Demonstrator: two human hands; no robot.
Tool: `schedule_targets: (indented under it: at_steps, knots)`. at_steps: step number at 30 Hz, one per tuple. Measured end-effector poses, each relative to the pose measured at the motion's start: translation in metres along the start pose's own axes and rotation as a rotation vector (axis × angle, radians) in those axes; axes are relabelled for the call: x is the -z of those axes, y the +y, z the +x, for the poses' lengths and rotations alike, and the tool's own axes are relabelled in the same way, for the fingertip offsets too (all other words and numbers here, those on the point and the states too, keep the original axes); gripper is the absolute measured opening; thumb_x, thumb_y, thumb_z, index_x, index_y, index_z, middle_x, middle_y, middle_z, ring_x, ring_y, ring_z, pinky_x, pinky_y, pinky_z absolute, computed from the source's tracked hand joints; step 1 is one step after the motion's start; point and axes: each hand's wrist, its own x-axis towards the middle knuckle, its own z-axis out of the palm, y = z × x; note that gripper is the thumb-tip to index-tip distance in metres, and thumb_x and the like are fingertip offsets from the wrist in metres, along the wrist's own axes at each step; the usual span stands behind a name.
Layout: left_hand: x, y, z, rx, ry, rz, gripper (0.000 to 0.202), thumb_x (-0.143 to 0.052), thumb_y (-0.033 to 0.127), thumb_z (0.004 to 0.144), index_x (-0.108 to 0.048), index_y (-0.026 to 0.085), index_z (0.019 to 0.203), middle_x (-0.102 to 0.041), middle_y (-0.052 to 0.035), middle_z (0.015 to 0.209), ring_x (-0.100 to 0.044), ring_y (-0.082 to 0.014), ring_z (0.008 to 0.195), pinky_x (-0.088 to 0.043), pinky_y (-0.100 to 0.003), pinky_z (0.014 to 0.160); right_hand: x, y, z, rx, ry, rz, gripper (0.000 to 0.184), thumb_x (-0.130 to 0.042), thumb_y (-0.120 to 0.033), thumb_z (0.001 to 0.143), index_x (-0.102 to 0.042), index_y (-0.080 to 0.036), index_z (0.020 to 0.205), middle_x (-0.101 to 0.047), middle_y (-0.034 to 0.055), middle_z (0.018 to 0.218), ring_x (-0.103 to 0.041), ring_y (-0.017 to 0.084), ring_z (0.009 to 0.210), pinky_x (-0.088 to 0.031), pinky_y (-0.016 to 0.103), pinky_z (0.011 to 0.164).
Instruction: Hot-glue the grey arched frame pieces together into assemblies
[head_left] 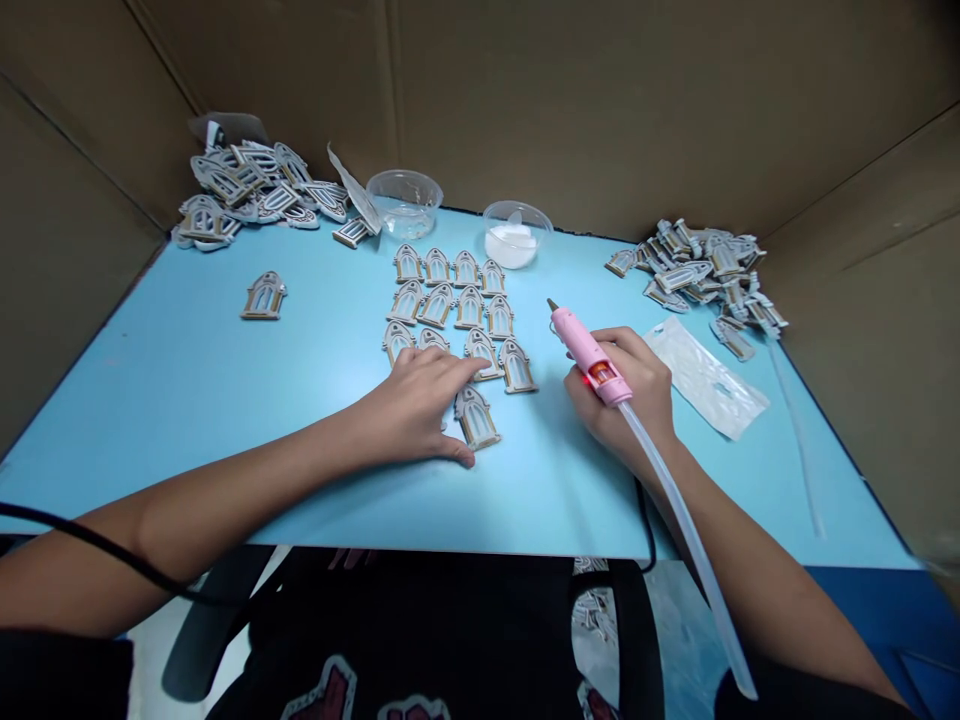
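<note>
Rows of small arched window-shaped cutouts in grey and tan lie on the blue tabletop. My left hand rests flat across the bottom row, fingers spread, with its thumb beside a loose arched cutout. It covers part of the cutouts beneath it. My right hand grips a pink hot glue gun, whose tip points to the far left. A long clear glue stick runs from the gun's back end past my right wrist. A single cutout lies apart at the left.
Heaps of cutouts lie at the far left and right. A clear bowl and one holding white material stand at the back. A plastic bag lies right. Cardboard walls surround the table; a black cable crosses my left forearm.
</note>
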Motion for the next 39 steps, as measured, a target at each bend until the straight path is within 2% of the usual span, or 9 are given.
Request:
schedule_targets:
  at_steps: [7,9,14,19,23,25,30,34,39]
  knots:
    - [0.008,0.001,-0.002,-0.180,-0.101,0.024,0.044,-0.066,0.038,0.093,-0.063,0.026,0.135,-0.071,-0.0070,0.130,-0.056,-0.0287,0.119,-0.033,-0.039,0.097,-0.001,0.003,0.001,-0.048,-0.009,0.044,0.005,-0.061,-0.020,0.080,-0.064,-0.024,0.080,-0.071,0.0064,0.095,-0.070,0.024,0.079,-0.054,0.037,0.066]
    - [0.007,0.002,-0.003,-0.209,-0.098,0.020,0.038,-0.061,0.035,0.096,-0.064,0.025,0.133,-0.073,-0.0057,0.123,-0.058,-0.0264,0.114,-0.033,-0.038,0.094,-0.002,0.003,0.001,-0.049,-0.007,0.044,0.005,-0.061,-0.021,0.081,-0.064,-0.024,0.081,-0.071,0.0063,0.095,-0.070,0.024,0.079,-0.054,0.037,0.066]
    - [0.006,0.004,-0.003,-0.150,-0.052,0.149,0.062,-0.072,0.063,0.086,-0.065,0.021,0.130,-0.073,-0.0093,0.107,-0.059,-0.0294,0.105,-0.032,-0.038,0.087,-0.002,0.004,0.002,-0.040,-0.010,0.044,0.006,-0.061,-0.019,0.080,-0.064,-0.024,0.080,-0.070,0.0062,0.094,-0.070,0.023,0.078,-0.054,0.037,0.066]
    - [0.006,0.004,-0.003,-0.173,-0.103,0.086,0.054,-0.069,0.042,0.091,-0.057,0.023,0.140,-0.072,-0.0085,0.118,-0.060,-0.0281,0.110,-0.032,-0.039,0.091,-0.002,0.005,0.002,-0.038,-0.008,0.063,0.006,-0.060,-0.020,0.081,-0.064,-0.024,0.079,-0.070,0.0066,0.094,-0.070,0.024,0.078,-0.053,0.038,0.067]
    - [0.006,0.005,-0.003,-0.115,-0.092,0.087,0.088,-0.078,0.068,0.080,-0.050,0.021,0.149,-0.073,-0.0096,0.113,-0.061,-0.0308,0.107,-0.034,-0.039,0.091,-0.002,0.005,0.001,-0.060,-0.028,0.069,0.006,-0.061,-0.019,0.080,-0.065,-0.024,0.080,-0.070,0.0063,0.094,-0.070,0.024,0.079,-0.053,0.038,0.069]
    - [0.008,0.005,-0.004,-0.117,-0.094,0.096,0.101,-0.081,0.069,0.076,-0.042,0.022,0.156,-0.071,-0.0113,0.122,-0.059,-0.0327,0.113,-0.036,-0.040,0.094,-0.003,0.006,0.001,-0.062,-0.029,0.074,0.006,-0.061,-0.019,0.079,-0.065,-0.024,0.079,-0.069,0.0065,0.095,-0.069,0.024,0.078,-0.053,0.037,0.069]
    - [0.013,0.004,-0.002,-0.132,-0.184,0.041,0.097,-0.082,0.051,0.081,-0.035,0.025,0.161,-0.067,-0.0109,0.133,-0.058,-0.0313,0.121,-0.037,-0.039,0.101,-0.004,0.007,0.000,-0.067,-0.021,0.079,0.004,-0.063,-0.020,0.078,-0.062,-0.023,0.076,-0.069,0.0065,0.095,-0.067,0.023,0.076,-0.052,0.036,0.067]
    - [0.015,0.006,0.001,-0.032,-0.280,0.034,0.101,-0.083,0.058,0.080,-0.034,0.022,0.161,-0.068,-0.0119,0.130,-0.058,-0.0320,0.118,-0.034,-0.041,0.103,-0.006,0.008,0.000,-0.047,0.004,0.089,0.003,-0.063,-0.021,0.076,-0.061,-0.023,0.075,-0.069,0.0050,0.092,-0.067,0.022,0.075,-0.051,0.035,0.065]
    - [0.016,0.006,0.001,-0.079,-0.239,0.046,0.105,-0.084,0.058,0.076,-0.034,0.022,0.161,-0.066,-0.0123,0.132,-0.055,-0.0333,0.120,-0.033,-0.041,0.102,-0.006,0.009,0.000,-0.034,0.012,0.084,0.005,-0.063,-0.019,0.076,-0.061,-0.024,0.075,-0.069,0.0041,0.092,-0.067,0.021,0.074,-0.051,0.035,0.064]
